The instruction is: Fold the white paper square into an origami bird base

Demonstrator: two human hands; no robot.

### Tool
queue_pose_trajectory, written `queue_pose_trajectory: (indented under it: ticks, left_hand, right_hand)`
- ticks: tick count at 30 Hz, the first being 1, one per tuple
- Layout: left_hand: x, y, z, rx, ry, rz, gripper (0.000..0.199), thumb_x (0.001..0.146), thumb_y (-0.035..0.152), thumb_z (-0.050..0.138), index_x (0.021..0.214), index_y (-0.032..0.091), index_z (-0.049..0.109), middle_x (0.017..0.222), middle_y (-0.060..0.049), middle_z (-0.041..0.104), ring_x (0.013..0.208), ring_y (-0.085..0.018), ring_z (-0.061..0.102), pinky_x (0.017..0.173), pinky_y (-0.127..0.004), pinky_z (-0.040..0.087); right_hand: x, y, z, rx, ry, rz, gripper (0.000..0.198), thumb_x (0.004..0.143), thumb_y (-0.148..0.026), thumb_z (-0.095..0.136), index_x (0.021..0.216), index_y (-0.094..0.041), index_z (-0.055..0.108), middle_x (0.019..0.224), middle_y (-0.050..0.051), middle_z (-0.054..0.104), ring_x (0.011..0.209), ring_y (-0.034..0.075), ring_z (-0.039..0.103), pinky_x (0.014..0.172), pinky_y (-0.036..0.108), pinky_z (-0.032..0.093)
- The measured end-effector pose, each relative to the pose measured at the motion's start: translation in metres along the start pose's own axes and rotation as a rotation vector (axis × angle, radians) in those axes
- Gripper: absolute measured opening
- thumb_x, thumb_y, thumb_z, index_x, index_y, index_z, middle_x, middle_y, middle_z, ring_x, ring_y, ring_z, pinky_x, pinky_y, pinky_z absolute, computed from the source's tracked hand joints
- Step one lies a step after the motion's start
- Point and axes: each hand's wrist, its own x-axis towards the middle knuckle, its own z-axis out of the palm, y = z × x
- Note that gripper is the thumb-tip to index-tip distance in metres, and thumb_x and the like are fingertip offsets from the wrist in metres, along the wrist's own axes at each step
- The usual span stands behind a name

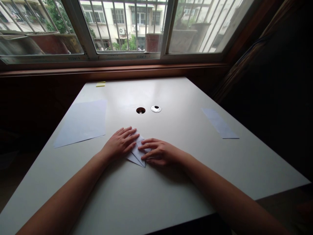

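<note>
A folded sheet of white paper [140,152] lies on the white table in front of me, one pointed corner toward me. My left hand [121,142] rests over its left and upper part, fingers stretched out flat on the folds. From the right, my right hand [158,151] touches the paper's right side with its fingers spread and slightly bent. Both palms face down, and the hands hide much of the paper's outline.
Large white sheets [84,122] lie on the left of the table [186,182]. A narrow paper strip [220,123] is at the right, a yellow sticky note [100,84] at the far left edge. Beyond my hands are a round cable hole [141,110] and its silver cover [156,109].
</note>
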Motion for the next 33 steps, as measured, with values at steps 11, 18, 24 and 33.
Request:
queue_pose_trajectory:
  ticks: [11, 18, 24, 33]
  left_hand:
    - [-0.001, 0.011, -0.004, 0.092, 0.067, -0.182, 0.047, 0.095, 0.047, 0.047, 0.137, 0.029, 0.055, 0.133, -0.008, 0.055, 0.120, -0.032, 0.048, 0.106, -0.050, 0.040]
    - [-0.001, 0.018, -0.007, 0.176, 0.123, -0.249, 0.042, 0.089, 0.050, 0.053, 0.120, 0.022, 0.062, 0.117, -0.012, 0.059, 0.109, -0.034, 0.048, 0.095, -0.053, 0.043]
    - [-0.002, 0.016, -0.004, 0.125, 0.206, -0.210, 0.040, 0.088, 0.039, 0.058, 0.122, 0.019, 0.060, 0.119, -0.015, 0.058, 0.116, -0.035, 0.048, 0.098, -0.057, 0.044]
    - [-0.001, 0.011, -0.002, -0.067, 0.127, 0.268, 0.046, 0.094, 0.017, 0.050, 0.139, 0.025, 0.051, 0.143, -0.006, 0.054, 0.135, -0.024, 0.046, 0.111, -0.044, 0.044]
  right_hand:
    - [-0.003, 0.007, -0.006, 0.029, 0.057, 0.050, 0.016, 0.087, -0.027, 0.069, 0.103, -0.028, 0.074, 0.118, 0.004, 0.071, 0.121, 0.021, 0.056, 0.103, 0.039, 0.050]
    - [-0.004, 0.009, -0.012, 0.030, 0.075, 0.086, 0.026, 0.084, -0.036, 0.073, 0.106, -0.023, 0.068, 0.114, 0.008, 0.071, 0.116, 0.023, 0.057, 0.102, 0.041, 0.050]
    - [-0.004, 0.009, -0.013, 0.001, 0.063, 0.125, 0.030, 0.083, -0.039, 0.074, 0.105, -0.022, 0.064, 0.117, 0.008, 0.067, 0.116, 0.023, 0.056, 0.101, 0.042, 0.049]
    - [-0.009, 0.020, -0.011, -0.059, 0.120, 0.143, 0.015, 0.091, -0.023, 0.064, 0.106, -0.023, 0.069, 0.113, 0.007, 0.070, 0.113, 0.021, 0.059, 0.100, 0.039, 0.050]
